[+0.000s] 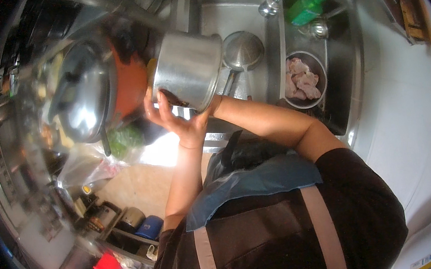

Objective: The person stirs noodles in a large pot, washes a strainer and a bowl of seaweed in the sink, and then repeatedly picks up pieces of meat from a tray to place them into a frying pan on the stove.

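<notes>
My left hand (179, 122) holds a tilted stainless steel pot (191, 68) from the near side, fingers spread against its wall near a dark mark or fitting. My right forearm reaches to the pot's near edge, and my right hand is hidden behind the pot. Right of the pot, a conical metal strainer (244, 50) with a handle lies in the left sink basin (230, 12). In the right basin stands a round bowl (324, 79) of raw chicken pieces (302, 80).
Left of my hands stands a large orange pot (129, 84) with a shiny lid (83, 93). Beside it lies a clear plastic bag (84, 162) near something green. A faucet (270, 7) hangs over the sink divider. A green bottle (307, 10) lies at the back of the right basin.
</notes>
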`<state>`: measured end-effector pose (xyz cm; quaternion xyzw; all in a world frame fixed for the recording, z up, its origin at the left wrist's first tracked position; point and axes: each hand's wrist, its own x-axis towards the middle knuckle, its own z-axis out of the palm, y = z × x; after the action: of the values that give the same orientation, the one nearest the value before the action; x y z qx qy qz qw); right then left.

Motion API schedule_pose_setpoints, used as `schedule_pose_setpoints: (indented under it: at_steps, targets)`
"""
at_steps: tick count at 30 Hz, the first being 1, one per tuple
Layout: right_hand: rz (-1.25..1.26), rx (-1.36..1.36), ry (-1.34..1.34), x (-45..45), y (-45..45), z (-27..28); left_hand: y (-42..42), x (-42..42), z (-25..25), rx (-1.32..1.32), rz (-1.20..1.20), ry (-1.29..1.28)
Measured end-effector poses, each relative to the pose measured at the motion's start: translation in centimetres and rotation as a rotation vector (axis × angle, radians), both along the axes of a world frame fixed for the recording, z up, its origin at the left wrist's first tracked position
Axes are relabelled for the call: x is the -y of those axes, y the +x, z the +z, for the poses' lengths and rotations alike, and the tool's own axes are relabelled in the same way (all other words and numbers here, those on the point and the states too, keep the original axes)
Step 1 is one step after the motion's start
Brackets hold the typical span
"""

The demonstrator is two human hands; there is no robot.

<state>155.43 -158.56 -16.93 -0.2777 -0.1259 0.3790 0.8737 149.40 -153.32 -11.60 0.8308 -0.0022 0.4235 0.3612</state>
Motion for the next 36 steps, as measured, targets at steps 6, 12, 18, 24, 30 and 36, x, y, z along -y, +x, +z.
schedule_pose_setpoints:
  at_steps: [6, 12, 18, 24, 30, 36]
  targets:
    - [-0.453, 0.627, -0.733, 0.8, 3.0, -3.5, 2.7, 2.2, 0.1, -0.294, -0.001, -0.440]
    - [-0.111, 0.878, -1.487, 8.0, 7.8, -6.2, 7.3, 2.6, -8.1, -0.753, -0.258, -1.424]
    - [-0.270, 0.736, -1.554, 16.1, 14.0, -9.6, 13.0, 7.6, -12.4, -1.038, -0.354, -1.580]
    - [-0.402, 0.192, -1.271, 22.1, 18.8, -13.5, 16.9, 10.0, -16.6, -1.051, -0.441, -1.493]
    - [-0.081, 0.627, -1.494, 22.9, 21.0, -12.4, 19.0, 9.1, -18.2, -1.050, -0.360, -1.587]
    - [0.229, 1.199, -1.130, 18.8, 19.0, -11.6, 20.6, 9.5, -20.3, -1.066, -0.393, -1.227]
